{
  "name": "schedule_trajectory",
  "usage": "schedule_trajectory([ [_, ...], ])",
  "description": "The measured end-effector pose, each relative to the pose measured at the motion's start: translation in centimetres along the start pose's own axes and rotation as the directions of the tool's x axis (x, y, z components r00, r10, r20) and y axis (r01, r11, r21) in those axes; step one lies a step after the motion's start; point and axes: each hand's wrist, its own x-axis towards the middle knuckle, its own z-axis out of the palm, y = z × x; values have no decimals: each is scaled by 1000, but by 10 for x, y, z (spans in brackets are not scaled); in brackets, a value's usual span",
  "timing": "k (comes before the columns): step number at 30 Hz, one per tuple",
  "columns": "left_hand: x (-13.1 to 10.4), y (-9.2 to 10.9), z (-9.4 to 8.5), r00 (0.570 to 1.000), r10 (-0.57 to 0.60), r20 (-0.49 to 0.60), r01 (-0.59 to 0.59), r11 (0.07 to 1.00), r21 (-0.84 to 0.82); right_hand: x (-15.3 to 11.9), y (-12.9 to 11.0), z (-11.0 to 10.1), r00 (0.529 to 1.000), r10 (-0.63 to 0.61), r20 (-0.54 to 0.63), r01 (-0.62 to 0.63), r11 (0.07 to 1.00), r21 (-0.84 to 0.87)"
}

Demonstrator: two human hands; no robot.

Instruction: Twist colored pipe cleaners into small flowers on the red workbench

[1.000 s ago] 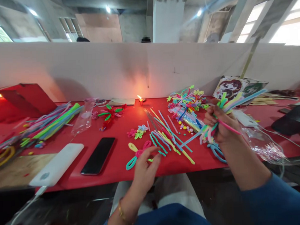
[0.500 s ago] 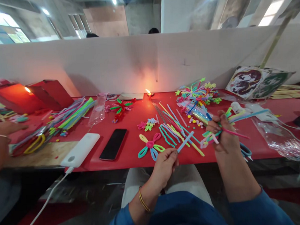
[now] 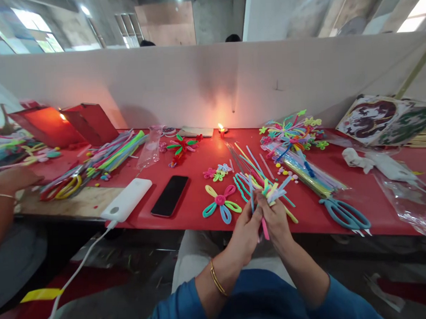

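My left hand (image 3: 247, 231) and my right hand (image 3: 276, 218) are together at the table's front edge. The right one grips a bunch of pipe cleaners (image 3: 273, 190) in white, green, yellow and pale blue, with a pink end below the fingers. A light blue pipe cleaner (image 3: 251, 193) stands up from the pinched left fingers, against the bunch. Left of the hands lies a pipe cleaner flower (image 3: 220, 200) with looped petals and a pink centre. Loose pipe cleaners (image 3: 239, 187) are spread just behind the hands.
A lit candle (image 3: 221, 130) burns at the back. Blue-handled scissors (image 3: 345, 214) overhang the front edge on the right. A phone (image 3: 170, 195) and a cabled white power bank (image 3: 126, 200) lie left. A co-worker's hand (image 3: 18, 179) is at far left, near yellow-and-red-handled scissors (image 3: 68, 187).
My right hand has come left and down with its bunch of pipe cleaners to meet my left hand. The blue scissors show fully now. The view has turned slightly left.
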Motion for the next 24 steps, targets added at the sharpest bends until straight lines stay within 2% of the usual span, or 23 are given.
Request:
schedule_trajectory([
  [3,-1,4,-6,993,-75,93,65,992,111,4,-4,-8,996,-70,61,81,978,-191],
  [5,-1,6,-9,982,-145,116,121,974,193,5,-9,-12,987,-64,144,95,971,-220],
  [7,1,8,-11,969,-210,130,177,957,230,7,-13,-16,969,-7,247,56,980,-191],
  [9,3,9,-12,958,-259,126,227,948,224,8,-14,-19,932,83,354,-35,990,-139],
  [11,6,9,-13,946,-309,94,283,933,221,9,-14,-22,884,156,441,-119,987,-111],
  [13,7,7,-14,939,-341,49,323,922,213,11,-14,-25,849,180,497,-144,984,-109],
  [16,5,6,-13,911,-406,66,389,903,184,11,-15,-27,846,182,502,-164,983,-80],
  [20,0,10,-8,866,-477,153,456,877,150,8,-20,-23,838,254,483,-302,953,24],
  [24,-2,10,-8,862,-473,184,441,877,189,10,-23,-21,877,238,418,-326,933,154],
])
